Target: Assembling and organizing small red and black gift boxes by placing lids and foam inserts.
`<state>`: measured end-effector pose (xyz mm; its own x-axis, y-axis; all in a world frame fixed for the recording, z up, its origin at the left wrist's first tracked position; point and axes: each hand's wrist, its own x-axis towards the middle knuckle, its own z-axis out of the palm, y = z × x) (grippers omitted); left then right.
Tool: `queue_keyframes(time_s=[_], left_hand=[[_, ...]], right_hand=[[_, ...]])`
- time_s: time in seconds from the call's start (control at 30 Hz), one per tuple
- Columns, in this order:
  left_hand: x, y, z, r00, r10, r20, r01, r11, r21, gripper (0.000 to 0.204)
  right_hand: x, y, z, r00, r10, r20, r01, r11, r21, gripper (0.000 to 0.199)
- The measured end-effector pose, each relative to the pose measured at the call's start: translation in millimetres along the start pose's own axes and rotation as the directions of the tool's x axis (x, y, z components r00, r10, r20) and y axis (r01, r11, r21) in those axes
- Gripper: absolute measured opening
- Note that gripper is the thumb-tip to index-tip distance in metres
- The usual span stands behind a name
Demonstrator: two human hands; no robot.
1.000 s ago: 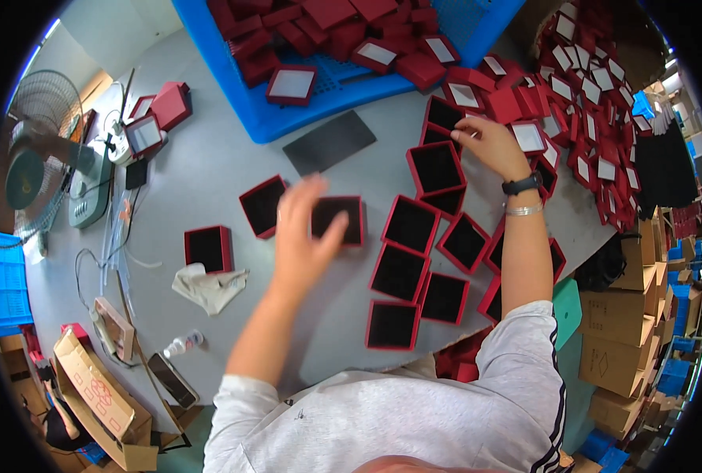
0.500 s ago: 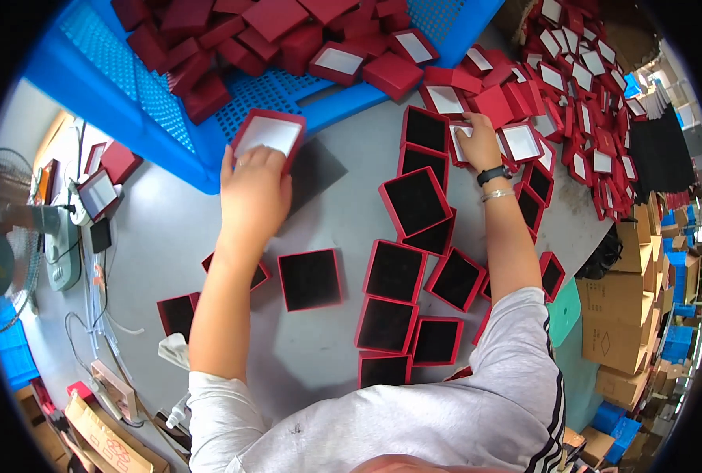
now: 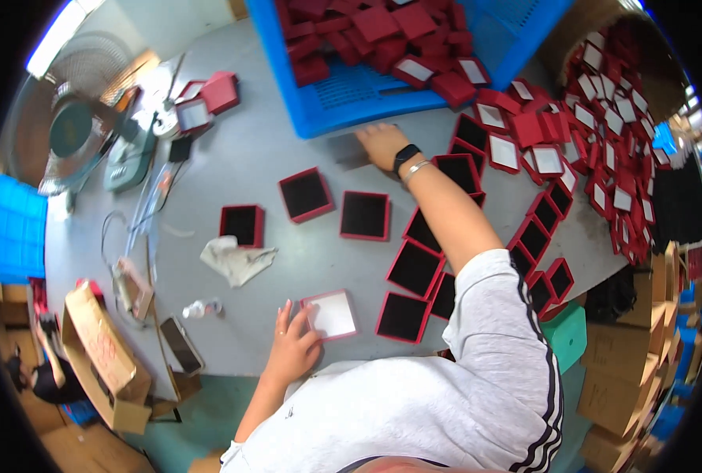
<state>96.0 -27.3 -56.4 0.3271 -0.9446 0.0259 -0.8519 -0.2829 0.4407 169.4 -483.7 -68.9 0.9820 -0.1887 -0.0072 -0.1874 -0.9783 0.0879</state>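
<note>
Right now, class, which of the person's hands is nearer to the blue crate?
Right. The right hand rests at the edge of the blue crate; the left hand is far down the table on a white-lined box.

The left hand [image 3: 294,347] is lying low and close to the body, fingers spread and pointing forward. The right arm is stretching far forward, its right hand [image 3: 381,145] resting palm down, fingers pointing left.

Head-mounted fisheye view, looking steeply down from above the person's shoulders onto the grey table [image 3: 232,181], at close range. The person's torso fills the lower edge; the blue crate [image 3: 351,102] lies at the top. Straight edges bow toward the dark circular rim.
</note>
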Motion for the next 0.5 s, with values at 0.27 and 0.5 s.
queue_keyframes(time_s=[0.27, 0.5], left_hand=[[-14, -1, 12, 0.967, -0.200, -0.159, 0.126, 0.915, -0.382, 0.104], [19, -24, -4, 0.999, -0.011, -0.031, -0.004, 0.889, -0.457, 0.117]], right_hand=[[-135, -96, -141, 0.998, 0.030, 0.055, -0.058, 0.077, 0.995, 0.042], [-232, -188, -74, 0.887, -0.216, 0.408, -0.216, 0.588, 0.780, 0.054]])
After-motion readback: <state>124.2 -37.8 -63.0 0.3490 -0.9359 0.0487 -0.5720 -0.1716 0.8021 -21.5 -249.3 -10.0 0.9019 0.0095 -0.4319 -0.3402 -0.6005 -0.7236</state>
